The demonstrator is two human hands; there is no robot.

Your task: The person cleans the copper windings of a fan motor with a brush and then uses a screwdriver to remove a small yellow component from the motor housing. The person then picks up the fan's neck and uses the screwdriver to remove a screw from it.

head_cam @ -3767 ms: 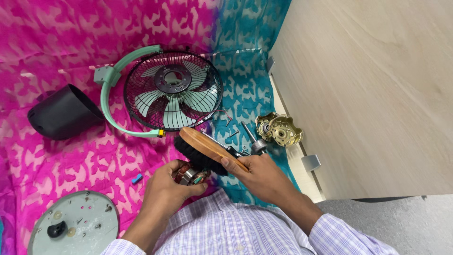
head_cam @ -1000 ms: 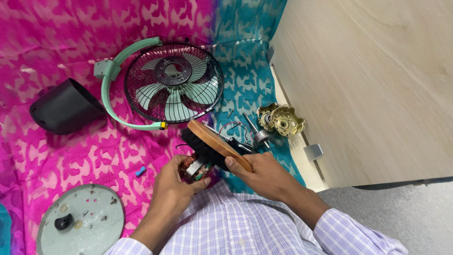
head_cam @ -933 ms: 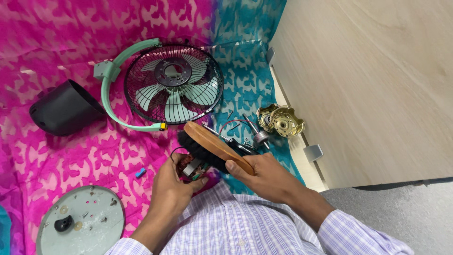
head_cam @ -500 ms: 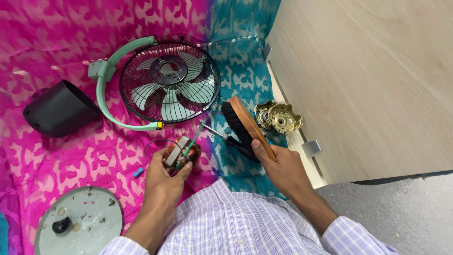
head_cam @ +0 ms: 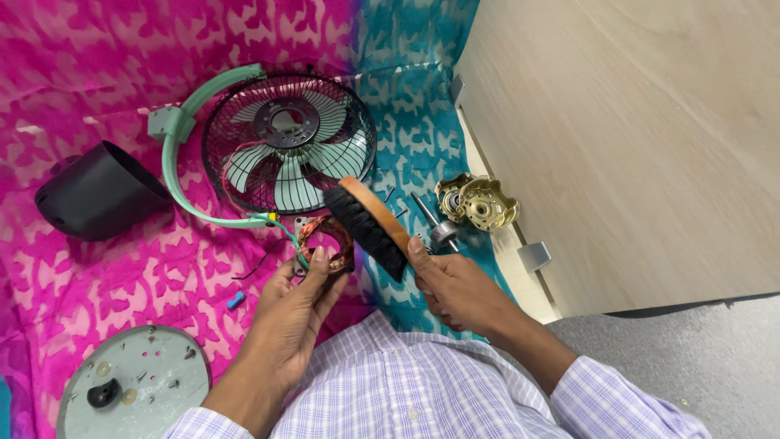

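Nearby: fan (head_cam: 288, 145), black cover (head_cam: 97, 193), brass housing (head_cam: 478, 202).

I can't see any boxes, packets, labels, signs or screens here, near or far, left or right.

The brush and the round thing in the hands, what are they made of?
The brush looks like a smooth brown wooden back with black bristles. The round part in the left hand seems to be reddish copper wire wound on a dull metal ring.
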